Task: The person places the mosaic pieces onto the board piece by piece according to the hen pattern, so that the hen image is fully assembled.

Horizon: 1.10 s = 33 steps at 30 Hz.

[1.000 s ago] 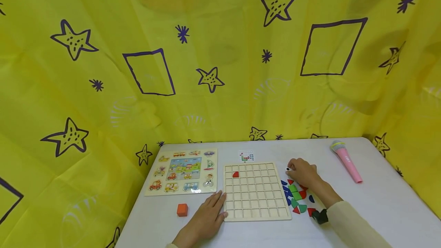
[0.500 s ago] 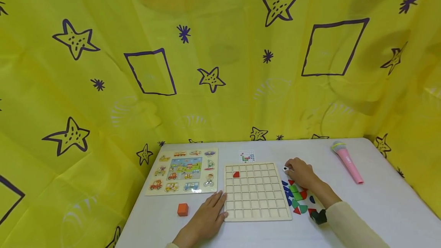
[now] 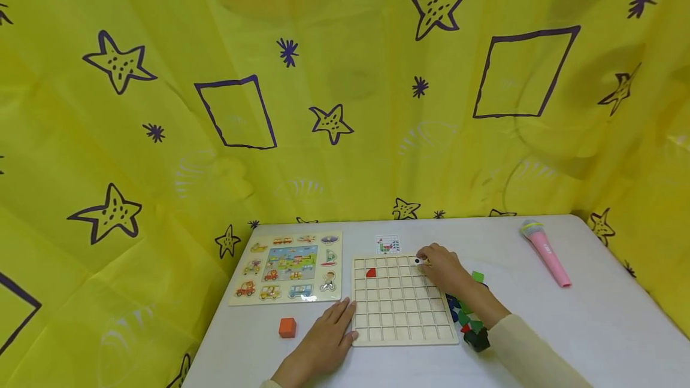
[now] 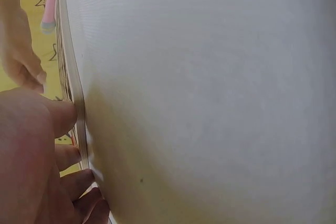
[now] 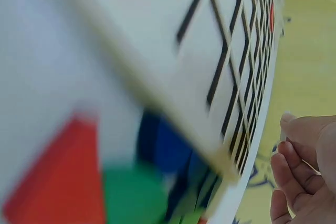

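The right hand point(image 3: 444, 269) pinches a small black-and-white piece point(image 3: 418, 261) at the pale wooden grid board's point(image 3: 399, 304) far-right corner, the left hand point(image 3: 323, 340), fingers extended, touches the board's left edge, and the right forearm point(image 3: 487, 303) partly hides colourful flat shapes point(image 3: 475, 324).

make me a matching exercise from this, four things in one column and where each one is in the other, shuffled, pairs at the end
Things
1. small white piece with a black dot
2. flat red quarter-round piece
3. orange cube
4. pink microphone with a grey head

Places
A. in a cell of the pale wooden grid board
B. lying to the right of the right hand
C. to the left of the left hand, not touching it
D. pinched in the right hand

Right pairs: 1-D, 2-A, 3-C, 4-B
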Each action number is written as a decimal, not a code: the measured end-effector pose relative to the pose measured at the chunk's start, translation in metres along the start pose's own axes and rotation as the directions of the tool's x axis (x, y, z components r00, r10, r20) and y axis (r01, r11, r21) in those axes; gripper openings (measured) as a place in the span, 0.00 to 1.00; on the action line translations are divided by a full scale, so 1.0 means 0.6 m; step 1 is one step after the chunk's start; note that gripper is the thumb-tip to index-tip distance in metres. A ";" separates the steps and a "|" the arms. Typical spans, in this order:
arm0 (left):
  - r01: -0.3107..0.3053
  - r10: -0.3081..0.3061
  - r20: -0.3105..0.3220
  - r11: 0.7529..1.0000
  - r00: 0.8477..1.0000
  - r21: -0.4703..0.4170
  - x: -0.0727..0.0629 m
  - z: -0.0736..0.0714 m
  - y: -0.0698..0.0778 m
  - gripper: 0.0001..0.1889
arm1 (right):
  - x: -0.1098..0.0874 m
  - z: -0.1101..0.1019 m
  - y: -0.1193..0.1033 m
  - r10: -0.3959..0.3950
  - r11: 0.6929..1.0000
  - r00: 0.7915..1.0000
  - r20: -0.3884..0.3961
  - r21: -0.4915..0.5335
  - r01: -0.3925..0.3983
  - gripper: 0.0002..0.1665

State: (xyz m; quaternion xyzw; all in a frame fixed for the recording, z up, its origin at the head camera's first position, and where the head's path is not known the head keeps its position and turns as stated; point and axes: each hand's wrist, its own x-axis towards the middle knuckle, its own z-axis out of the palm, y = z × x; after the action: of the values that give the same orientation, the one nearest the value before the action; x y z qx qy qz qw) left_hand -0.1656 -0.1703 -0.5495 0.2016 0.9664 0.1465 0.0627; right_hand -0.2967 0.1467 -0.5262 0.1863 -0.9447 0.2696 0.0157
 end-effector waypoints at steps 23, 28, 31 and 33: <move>-0.008 0.008 -0.017 1.000 1.000 0.010 0.003 0.006 -0.006 0.33 | 0.022 0.109 -0.126 -0.110 0.994 0.994 0.019 -0.001 0.110 0.13; -0.007 0.007 -0.018 1.000 1.000 0.011 0.002 0.009 -0.007 0.34 | 0.023 0.109 -0.131 -0.129 0.991 0.991 0.034 0.030 0.128 0.11; -0.004 0.004 -0.016 1.000 1.000 0.014 0.003 0.009 -0.007 0.33 | 0.024 0.108 -0.132 -0.156 0.987 0.987 0.044 0.047 0.154 0.07; 0.002 -0.001 -0.011 1.000 1.000 0.012 0.004 0.009 -0.006 0.34 | 0.025 0.108 -0.132 -0.174 0.984 0.984 0.048 0.046 0.172 0.05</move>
State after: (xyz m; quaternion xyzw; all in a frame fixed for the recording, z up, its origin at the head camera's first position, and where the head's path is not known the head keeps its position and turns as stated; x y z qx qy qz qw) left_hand -0.1681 -0.1713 -0.5557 0.2005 0.9678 0.1416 0.0561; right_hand -0.2775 0.0459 -0.5394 0.2748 -0.9191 0.2821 0.0105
